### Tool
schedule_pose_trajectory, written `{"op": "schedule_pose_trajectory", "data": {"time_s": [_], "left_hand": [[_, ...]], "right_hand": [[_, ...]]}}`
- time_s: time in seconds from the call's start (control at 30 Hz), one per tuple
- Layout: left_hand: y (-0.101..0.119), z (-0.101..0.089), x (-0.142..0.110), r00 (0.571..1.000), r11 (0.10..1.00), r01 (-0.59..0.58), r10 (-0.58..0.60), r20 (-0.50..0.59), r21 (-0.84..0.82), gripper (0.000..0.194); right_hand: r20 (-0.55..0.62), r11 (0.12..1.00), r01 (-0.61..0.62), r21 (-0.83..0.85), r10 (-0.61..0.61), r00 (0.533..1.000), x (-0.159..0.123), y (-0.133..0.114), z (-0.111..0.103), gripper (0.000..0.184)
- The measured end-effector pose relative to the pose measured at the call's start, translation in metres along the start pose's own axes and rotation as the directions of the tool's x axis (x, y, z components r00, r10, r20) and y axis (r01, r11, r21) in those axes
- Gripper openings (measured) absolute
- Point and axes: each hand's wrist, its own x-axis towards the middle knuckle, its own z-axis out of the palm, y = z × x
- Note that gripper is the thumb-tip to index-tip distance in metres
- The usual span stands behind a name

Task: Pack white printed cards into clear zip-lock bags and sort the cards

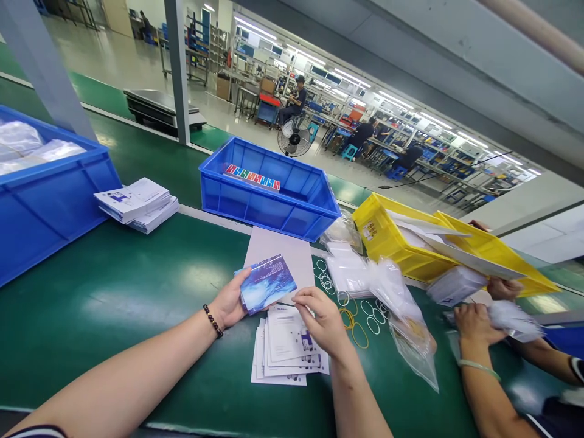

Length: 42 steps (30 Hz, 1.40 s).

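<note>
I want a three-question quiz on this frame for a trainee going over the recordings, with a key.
1. Fill in: The left hand holds a booklet whose cover is mostly ____.
2. True or false: The pile of white leaflets lies nearer the camera wearer than the blue bin straight ahead.
3. Which wrist wears the beaded bracelet: A, right; B, left; C, both?

Key: 1. blue; 2. true; 3. B.

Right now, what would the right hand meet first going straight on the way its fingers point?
The right hand would most likely meet the blue booklet held in the left hand; the booklet's corner looks very near, though depth is unclear.
</note>
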Motion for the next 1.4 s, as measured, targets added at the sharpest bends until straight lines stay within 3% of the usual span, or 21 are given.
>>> {"op": "schedule_pose_trajectory", "data": {"time_s": [0.07,0.13,0.23,0.33,0.43,0.53,0.6,0.67,0.77,0.87,0.97,1.03,1.1,1.17,1.2,1.23,1.3,1.37,1.4], "left_hand": [[-0.001,0.001,0.000,1.000,1.000,-0.002,0.002,-0.012,-0.029,0.032],[-0.002,0.000,0.000,1.000,0.997,-0.011,0.009,-0.030,-0.071,0.026],[-0.004,-0.002,0.001,0.999,0.996,-0.002,-0.003,-0.049,-0.090,0.020],[-0.004,-0.003,0.002,1.000,0.998,0.004,-0.006,-0.028,-0.069,0.022],[-0.003,-0.004,0.002,1.000,0.997,-0.015,0.015,-0.007,-0.077,0.033],[-0.001,-0.006,0.002,0.998,1.000,0.016,-0.015,0.063,-0.007,0.051],[-0.001,-0.005,0.001,0.997,1.000,0.013,-0.015,0.078,0.025,0.055],[-0.001,-0.003,0.001,0.999,1.000,-0.007,0.007,0.051,0.016,0.049],[-0.003,0.001,0.001,1.000,0.999,-0.026,0.027,0.010,-0.027,0.037],[-0.005,0.001,0.002,1.000,0.998,-0.006,0.004,-0.030,-0.067,0.035],[-0.005,-0.004,0.002,0.997,0.998,0.032,-0.036,-0.067,-0.056,0.029],[-0.004,-0.008,0.002,0.999,0.999,0.023,-0.025,-0.027,-0.048,0.032],[-0.001,-0.010,0.001,0.999,0.999,0.025,-0.024,0.029,-0.026,0.047],[0.001,-0.010,0.001,0.999,0.999,0.044,-0.044,0.030,0.004,0.063],[0.002,-0.009,0.001,0.998,0.998,0.054,-0.054,0.011,0.018,0.066],[0.002,-0.009,0.001,0.998,0.998,0.059,-0.058,-0.007,0.027,0.065],[0.002,-0.007,0.001,0.999,0.998,0.047,-0.047,-0.013,0.031,0.058],[0.001,-0.005,0.002,1.000,0.999,0.028,-0.029,0.007,0.030,0.050],[0.000,-0.005,0.002,1.000,0.999,0.020,-0.020,0.017,0.025,0.047]], "right_hand": [[-0.061,0.970,0.146,-0.196,-0.161,0.985,-0.001,-0.003,0.019,0.024],[-0.032,0.898,0.255,-0.357,-0.285,0.958,-0.002,-0.005,0.036,0.029],[0.035,0.824,0.361,-0.437,-0.385,0.922,-0.001,-0.008,0.049,0.030],[-0.006,0.825,0.421,-0.378,-0.457,0.889,0.000,-0.013,0.042,0.031],[-0.145,0.865,0.391,-0.316,-0.451,0.881,-0.002,-0.020,0.019,0.041],[-0.213,0.949,0.261,-0.174,-0.295,0.931,-0.005,-0.021,-0.005,0.044],[-0.121,0.991,0.135,-0.019,-0.137,0.983,-0.005,-0.018,-0.014,0.036],[0.038,0.996,-0.030,0.090,0.027,0.999,-0.004,-0.011,-0.014,0.026],[0.184,0.941,-0.312,0.135,0.285,0.941,-0.002,-0.001,0.005,0.017],[0.212,0.783,-0.564,0.263,0.524,0.825,-0.001,0.005,0.030,0.030],[0.102,0.650,-0.609,0.454,0.641,0.760,-0.002,0.007,0.043,0.038],[-0.060,0.653,-0.502,0.567,0.641,0.765,-0.003,0.009,0.039,0.033],[-0.229,0.694,-0.362,0.622,0.604,0.763,-0.004,0.011,0.027,0.027],[-0.354,0.772,-0.259,0.580,0.525,0.774,-0.005,0.013,0.010,0.022],[-0.365,0.820,-0.232,0.523,0.462,0.808,-0.005,0.013,0.001,0.019],[-0.327,0.864,-0.215,0.455,0.386,0.863,-0.005,0.013,-0.007,0.018],[-0.122,0.932,-0.178,0.316,0.226,0.966,-0.003,0.011,-0.017,0.018],[0.055,0.974,-0.118,0.193,0.109,0.993,-0.002,0.009,-0.018,0.019],[0.069,0.989,-0.073,0.129,0.064,0.996,-0.001,0.007,-0.014,0.020]]}}
